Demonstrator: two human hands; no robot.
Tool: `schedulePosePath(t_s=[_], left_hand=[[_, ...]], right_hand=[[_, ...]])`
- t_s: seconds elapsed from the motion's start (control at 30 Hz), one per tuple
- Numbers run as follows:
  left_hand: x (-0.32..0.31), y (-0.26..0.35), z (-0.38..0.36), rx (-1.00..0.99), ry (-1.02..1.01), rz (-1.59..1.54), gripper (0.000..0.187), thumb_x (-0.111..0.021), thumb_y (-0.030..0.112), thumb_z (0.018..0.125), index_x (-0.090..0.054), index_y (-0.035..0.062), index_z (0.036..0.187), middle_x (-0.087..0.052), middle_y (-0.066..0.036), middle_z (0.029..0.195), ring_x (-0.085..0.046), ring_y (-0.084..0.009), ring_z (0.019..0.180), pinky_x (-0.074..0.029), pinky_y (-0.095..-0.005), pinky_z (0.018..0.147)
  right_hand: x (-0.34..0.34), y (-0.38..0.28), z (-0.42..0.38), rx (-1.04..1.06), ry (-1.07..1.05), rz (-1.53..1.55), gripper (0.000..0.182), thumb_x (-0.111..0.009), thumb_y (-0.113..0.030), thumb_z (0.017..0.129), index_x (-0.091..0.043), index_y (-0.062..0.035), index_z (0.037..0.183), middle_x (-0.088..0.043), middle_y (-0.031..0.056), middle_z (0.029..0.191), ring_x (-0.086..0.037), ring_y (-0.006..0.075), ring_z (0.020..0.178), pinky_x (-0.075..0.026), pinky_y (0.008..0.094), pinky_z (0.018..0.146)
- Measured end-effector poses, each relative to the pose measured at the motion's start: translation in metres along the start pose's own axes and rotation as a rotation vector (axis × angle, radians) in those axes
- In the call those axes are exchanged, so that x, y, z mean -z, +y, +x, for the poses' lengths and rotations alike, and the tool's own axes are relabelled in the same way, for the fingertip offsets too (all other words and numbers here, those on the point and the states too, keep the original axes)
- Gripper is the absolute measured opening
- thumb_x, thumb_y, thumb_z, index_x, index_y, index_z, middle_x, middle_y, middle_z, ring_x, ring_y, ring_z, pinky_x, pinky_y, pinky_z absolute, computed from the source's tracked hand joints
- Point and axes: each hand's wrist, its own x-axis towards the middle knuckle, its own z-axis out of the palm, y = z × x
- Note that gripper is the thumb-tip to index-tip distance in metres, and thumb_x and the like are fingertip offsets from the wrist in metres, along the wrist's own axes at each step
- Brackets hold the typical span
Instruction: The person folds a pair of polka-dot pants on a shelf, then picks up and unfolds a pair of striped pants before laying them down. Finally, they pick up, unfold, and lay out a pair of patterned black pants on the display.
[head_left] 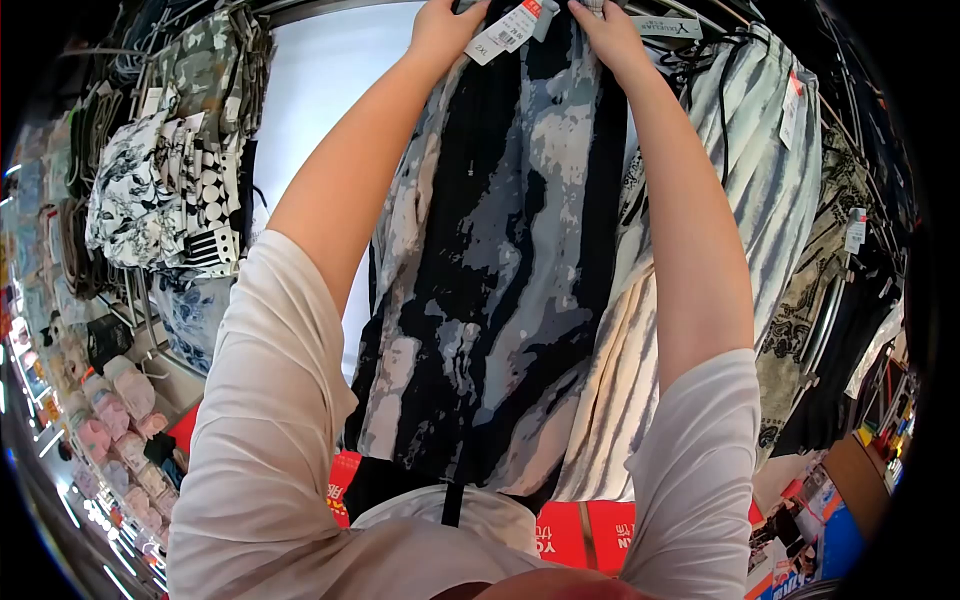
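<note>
A pair of black, grey and pale-pink patterned pants (500,240) hangs down in front of me, spread out by the waist. My left hand (445,28) grips the top edge at the left, its fingers closed and partly cut off by the frame. At the right of the same edge, my right hand (610,42) pinches the fabric, with its fingertips also near the frame's top. A white and red paper tag (503,35) dangles beside my left hand. Just right of the pants are white and grey striped pants (765,150) with a black drawstring and a tag.
Folded patterned garments (150,195) hang on a rack at the left. A white panel (320,100) stands behind my left arm. More clothes (830,260) hang at the right. Small pink items (120,420) fill a display at the lower left. Red signs (590,530) show below.
</note>
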Motion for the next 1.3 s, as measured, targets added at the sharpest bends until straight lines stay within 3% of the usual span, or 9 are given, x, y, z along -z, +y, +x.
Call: schedulePosePath(t_s=[0.17, 0.27, 0.4, 0.5, 0.7, 0.73, 0.83, 0.87, 1.3], left_hand=[[0.012, 0.029, -0.045, -0.210, 0.288, 0.230, 0.043, -0.073, 0.021, 0.087, -0.060, 0.0013, 0.122, -0.067, -0.025, 0.112, -0.066, -0.0360, 0.102, -0.052, -0.0399, 0.086], [0.033, 0.053, -0.102, -0.533, 0.247, 0.407, 0.027, -0.068, 0.012, 0.086, -0.065, 0.0014, 0.110, -0.066, -0.015, 0.104, -0.063, -0.0322, 0.102, -0.048, -0.0442, 0.090], [0.065, 0.099, -0.253, -0.466, -0.605, 0.529, 0.048, -0.075, 0.023, 0.080, -0.061, 0.0150, 0.125, -0.045, -0.018, 0.146, -0.035, -0.0431, 0.143, -0.031, -0.0666, 0.110], [0.085, 0.077, -0.319, -0.469, -0.847, 0.658, 0.060, -0.070, 0.042, 0.088, -0.054, 0.0272, 0.143, -0.030, -0.018, 0.161, -0.024, -0.0427, 0.150, -0.027, -0.0696, 0.111], [0.113, 0.058, -0.316, -0.149, -0.481, 0.858, 0.068, -0.068, 0.041, 0.091, -0.046, 0.0189, 0.151, -0.028, -0.021, 0.162, -0.023, -0.0430, 0.150, -0.022, -0.0669, 0.114], [0.115, 0.057, -0.316, -0.141, -0.471, 0.833, 0.068, -0.066, 0.039, 0.092, -0.045, 0.0144, 0.152, -0.028, -0.023, 0.162, -0.023, -0.0434, 0.150, -0.019, -0.0654, 0.116], [0.115, 0.061, -0.318, -0.095, -0.395, 0.840, 0.068, -0.065, 0.038, 0.093, -0.043, 0.0145, 0.153, -0.028, -0.023, 0.162, -0.023, -0.0433, 0.150, -0.020, -0.0656, 0.116], [0.115, 0.060, -0.319, -0.093, -0.390, 0.840, 0.068, -0.065, 0.038, 0.093, -0.043, 0.0145, 0.153, -0.028, -0.023, 0.162, -0.023, -0.0433, 0.150, -0.020, -0.0656, 0.116], [0.111, 0.044, -0.327, 0.000, -0.245, 0.929, 0.069, -0.064, 0.043, 0.093, -0.044, 0.0141, 0.153, -0.032, -0.015, 0.162, -0.027, -0.0409, 0.149, -0.026, -0.0677, 0.113]], right_hand=[[0.008, -0.055, -0.051, 0.056, 0.228, -0.173, 0.048, -0.071, -0.027, 0.090, -0.059, 0.0028, 0.124, -0.066, 0.0246, 0.114, -0.062, 0.0416, 0.107, -0.049, 0.0462, 0.097], [0.007, -0.072, -0.080, 0.600, 0.312, -0.420, 0.047, -0.069, -0.017, 0.085, -0.058, -0.0025, 0.128, -0.053, 0.0215, 0.137, -0.046, 0.0404, 0.131, -0.037, 0.0503, 0.110], [-0.009, -0.083, -0.101, 0.703, 0.090, -0.563, 0.053, -0.069, -0.027, 0.086, -0.058, -0.0077, 0.134, -0.052, 0.0163, 0.143, -0.041, 0.0380, 0.138, -0.031, 0.0553, 0.113], [-0.013, -0.072, -0.099, 0.670, 0.033, -0.616, 0.059, -0.071, -0.031, 0.085, -0.056, -0.0089, 0.137, -0.047, 0.0145, 0.150, -0.039, 0.0375, 0.141, -0.029, 0.0541, 0.116], [0.009, -0.060, -0.105, 0.773, -0.139, -0.774, 0.065, -0.077, -0.026, 0.080, -0.055, -0.0128, 0.140, -0.037, 0.0126, 0.160, -0.032, 0.0364, 0.146, -0.026, 0.0538, 0.119], [0.016, -0.077, -0.116, 0.880, -0.001, -0.829, 0.050, -0.074, -0.023, 0.087, -0.060, -0.0083, 0.133, -0.054, 0.0127, 0.146, -0.050, 0.0309, 0.134, -0.039, 0.0464, 0.111], [-0.002, -0.063, -0.141, 0.880, 0.009, -0.779, 0.048, -0.074, -0.025, 0.087, -0.063, -0.0096, 0.131, -0.061, 0.0112, 0.136, -0.054, 0.0291, 0.129, -0.042, 0.0472, 0.107], [-0.012, -0.056, -0.159, 0.744, -0.109, -0.623, 0.058, -0.075, -0.024, 0.083, -0.058, -0.0154, 0.138, -0.048, 0.0077, 0.151, -0.038, 0.0329, 0.143, -0.032, 0.0550, 0.116], [-0.014, -0.011, -0.221, 0.358, 0.025, -0.656, 0.060, -0.060, -0.032, 0.097, -0.045, -0.0046, 0.148, -0.046, 0.0210, 0.152, -0.038, 0.0396, 0.143, -0.030, 0.0543, 0.117]])
